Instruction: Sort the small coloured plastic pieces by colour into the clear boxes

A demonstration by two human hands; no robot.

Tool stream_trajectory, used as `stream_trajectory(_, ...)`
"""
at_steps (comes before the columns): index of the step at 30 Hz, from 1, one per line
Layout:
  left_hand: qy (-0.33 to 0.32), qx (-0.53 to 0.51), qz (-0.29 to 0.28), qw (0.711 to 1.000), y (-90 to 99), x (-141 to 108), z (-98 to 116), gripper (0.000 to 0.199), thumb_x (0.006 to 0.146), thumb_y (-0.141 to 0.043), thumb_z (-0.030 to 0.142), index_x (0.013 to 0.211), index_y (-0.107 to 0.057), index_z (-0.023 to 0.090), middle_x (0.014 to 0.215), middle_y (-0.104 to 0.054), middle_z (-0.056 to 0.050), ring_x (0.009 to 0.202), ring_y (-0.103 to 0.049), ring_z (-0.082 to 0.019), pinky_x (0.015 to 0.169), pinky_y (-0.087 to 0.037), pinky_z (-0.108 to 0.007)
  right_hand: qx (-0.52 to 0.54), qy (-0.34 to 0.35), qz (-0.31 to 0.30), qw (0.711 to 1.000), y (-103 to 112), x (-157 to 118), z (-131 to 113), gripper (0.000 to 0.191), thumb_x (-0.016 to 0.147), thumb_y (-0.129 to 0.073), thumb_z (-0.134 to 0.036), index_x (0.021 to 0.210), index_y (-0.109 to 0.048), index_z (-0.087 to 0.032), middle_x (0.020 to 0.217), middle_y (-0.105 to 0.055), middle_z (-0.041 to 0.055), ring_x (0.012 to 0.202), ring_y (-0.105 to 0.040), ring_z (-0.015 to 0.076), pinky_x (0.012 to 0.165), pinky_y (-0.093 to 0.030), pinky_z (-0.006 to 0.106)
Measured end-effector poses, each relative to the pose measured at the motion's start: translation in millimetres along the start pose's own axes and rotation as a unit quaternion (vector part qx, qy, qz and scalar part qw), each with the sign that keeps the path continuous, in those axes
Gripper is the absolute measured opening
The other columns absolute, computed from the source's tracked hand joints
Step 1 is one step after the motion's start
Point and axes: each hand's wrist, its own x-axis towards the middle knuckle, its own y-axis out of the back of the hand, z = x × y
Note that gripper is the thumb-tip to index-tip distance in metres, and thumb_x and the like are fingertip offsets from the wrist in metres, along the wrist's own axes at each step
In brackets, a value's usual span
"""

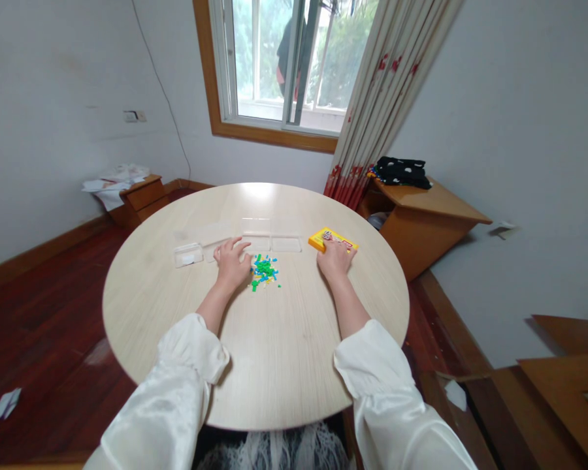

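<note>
On the round table a small heap of green, blue, yellow and white plastic building bricks [264, 269] lies loose. My left hand [232, 264] is at the heap's left side, fingers apart and slightly bent, with nothing visible in it. Whether its thumb side touches the bricks I cannot tell. To the right, my right hand [335, 260] grips the near side of a flat yellow box [318, 239] that lies on the table, its fingers over the printed top. The thumb is partly hidden.
Clear plastic trays [287, 243] stand behind the heap, and a small clear box [189, 255] is at the left. The round table [274, 365] has a curved edge close to me. A wooden cabinet [436, 202] with dark cloth stands beyond it at right.
</note>
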Motion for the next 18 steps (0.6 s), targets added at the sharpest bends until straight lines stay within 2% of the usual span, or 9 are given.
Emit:
stream_trajectory(3, 0.007, -0.001, 0.002, 1.0, 1.0, 0.3, 1.1, 0.029, 0.074, -0.051, 0.018, 0.097, -0.068, 0.024, 0.122, -0.059, -0.008, 0.119, -0.047, -0.028, 0.105, -0.024, -0.052, 0.006, -0.044, -0.001, 0.999, 1.2, 2.8, 10.6, 0.049, 0.079, -0.054, -0.031, 0.127, -0.054, -0.021, 0.131, -0.053, 0.0137, 0.122, -0.04, 0.0281, 0.1, -0.022, 0.045)
stream_trajectory(7, 0.01, -0.001, 0.001, 1.0, 2.1, 0.7, 1.9, 0.028, 0.075, -0.051, 0.018, 0.097, -0.068, 0.024, 0.122, -0.059, -0.008, 0.119, -0.047, -0.027, 0.105, -0.025, -0.051, 0.008, -0.108, -0.035, 0.994, 1.9, 6.0, 22.9, 0.074, 0.076, -0.059, -0.051, 0.14, -0.038, -0.019, 0.145, -0.033, 0.0178, 0.135, -0.025, 0.0301, 0.103, -0.023, 0.048)
stream_trajectory(10, 0.008, -0.005, 0.003, 1.0, 2.5, 0.6, 2.0, 0.028, 0.075, -0.052, 0.018, 0.096, -0.068, 0.023, 0.122, -0.06, -0.008, 0.119, -0.048, -0.027, 0.105, -0.025, -0.05, 0.02, -0.114, -0.065, 0.991, 1.1, 7.5, 26.2, 0.074, 0.076, -0.056, -0.055, 0.139, -0.038, -0.02, 0.147, -0.03, 0.0172, 0.136, -0.023, 0.0299, 0.103, -0.023, 0.05)
stream_trajectory(13, 0.007, -0.01, 0.009, 1.0, 2.8, 0.2, 2.6, 0.027, 0.074, -0.052, 0.019, 0.095, -0.068, 0.023, 0.122, -0.06, -0.008, 0.119, -0.048, -0.027, 0.105, -0.026, -0.05, 0.025, -0.122, -0.058, 0.991, -0.9, 8.5, 27.0, 0.074, 0.074, -0.057, -0.058, 0.136, -0.042, -0.02, 0.146, -0.03, 0.0167, 0.136, -0.024, 0.0299, 0.104, -0.022, 0.051)
stream_trajectory(18, 0.009, -0.009, 0.016, 1.0, 3.8, -0.4, 4.4, 0.027, 0.074, -0.052, 0.018, 0.094, -0.068, 0.024, 0.12, -0.061, -0.007, 0.118, -0.049, -0.027, 0.104, -0.028, -0.049, 0.037, -0.138, -0.067, 0.988, -2.5, 10.2, 29.4, 0.083, 0.071, -0.058, -0.061, 0.14, -0.035, -0.021, 0.149, -0.024, 0.0187, 0.137, -0.021, 0.0336, 0.103, -0.022, 0.053)
